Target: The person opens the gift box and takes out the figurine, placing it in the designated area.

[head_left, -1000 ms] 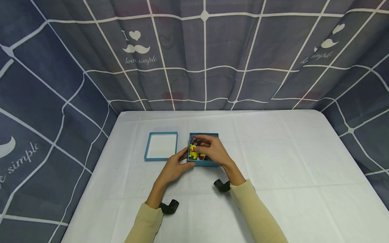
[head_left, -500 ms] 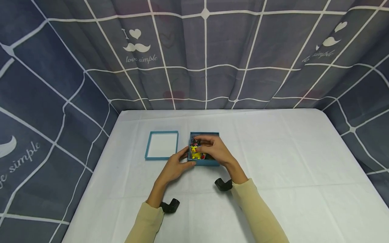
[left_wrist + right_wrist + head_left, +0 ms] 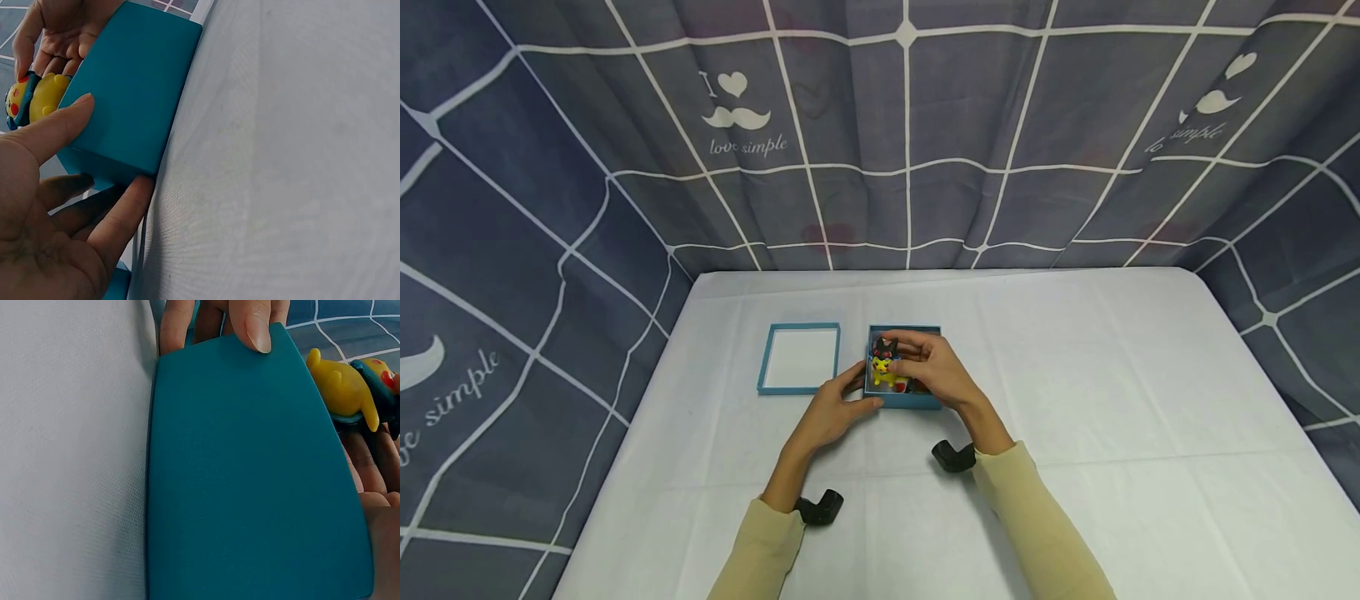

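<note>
A teal box stands on the white cloth. My left hand holds its near left corner, thumb on the front wall and fingers along the left wall; the left wrist view shows this grip on the box closely. Over the box's left part, my right hand pinches a yellow Pikachu figurine with black-and-red headgear. In the right wrist view the figurine shows its rounded yellow body above the box edge, with right-hand fingers under it. A small red-and-white part shows beside it. My right hand hides much of the box's inside.
Left of the box lies its teal-rimmed lid, white inside facing up. A white cloth covers the table. Dark gridded curtains hang behind and at both sides. A black wrist mount sits on the right wrist, another on the left.
The figurine has shifted slightly to the right and back in my right hand, and more of its black headgear shows. My left hand keeps its place at the box corner.
</note>
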The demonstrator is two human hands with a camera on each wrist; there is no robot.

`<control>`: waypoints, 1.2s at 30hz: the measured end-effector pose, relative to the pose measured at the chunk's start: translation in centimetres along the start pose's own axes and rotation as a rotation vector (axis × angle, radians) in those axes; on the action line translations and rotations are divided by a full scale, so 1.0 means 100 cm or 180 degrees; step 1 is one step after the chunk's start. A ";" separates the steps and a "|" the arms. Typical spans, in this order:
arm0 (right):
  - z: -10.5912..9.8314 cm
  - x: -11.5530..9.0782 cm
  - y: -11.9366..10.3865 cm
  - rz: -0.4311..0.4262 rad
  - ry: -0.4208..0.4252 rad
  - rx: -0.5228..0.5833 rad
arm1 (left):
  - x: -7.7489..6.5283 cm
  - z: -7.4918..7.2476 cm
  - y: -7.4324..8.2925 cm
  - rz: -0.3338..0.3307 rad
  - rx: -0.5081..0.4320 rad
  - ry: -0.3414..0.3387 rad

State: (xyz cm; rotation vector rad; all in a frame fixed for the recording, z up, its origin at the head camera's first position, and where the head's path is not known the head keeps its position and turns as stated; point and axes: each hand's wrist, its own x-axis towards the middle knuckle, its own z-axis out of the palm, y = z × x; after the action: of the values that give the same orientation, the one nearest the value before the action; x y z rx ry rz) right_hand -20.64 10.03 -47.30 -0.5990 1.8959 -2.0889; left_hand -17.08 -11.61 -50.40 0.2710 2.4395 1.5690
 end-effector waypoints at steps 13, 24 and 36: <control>-0.001 -0.003 0.000 -0.0185 0.0061 -0.0061 | 0.001 0.000 -0.001 0.0002 0.0008 -0.0013; -0.002 -0.006 -0.005 -0.0180 0.0304 0.0088 | 0.001 0.000 0.001 -0.0066 0.0010 -0.0019; -0.020 -0.024 -0.021 -0.0287 0.0433 -0.0244 | 0.002 0.001 0.001 -0.0067 0.0038 0.0005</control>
State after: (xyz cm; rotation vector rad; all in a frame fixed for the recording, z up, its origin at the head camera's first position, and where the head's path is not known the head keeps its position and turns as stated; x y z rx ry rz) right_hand -19.24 13.16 -45.63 -0.5828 2.0677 -2.1717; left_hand -17.27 -11.42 -50.38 0.2456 2.4455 1.5472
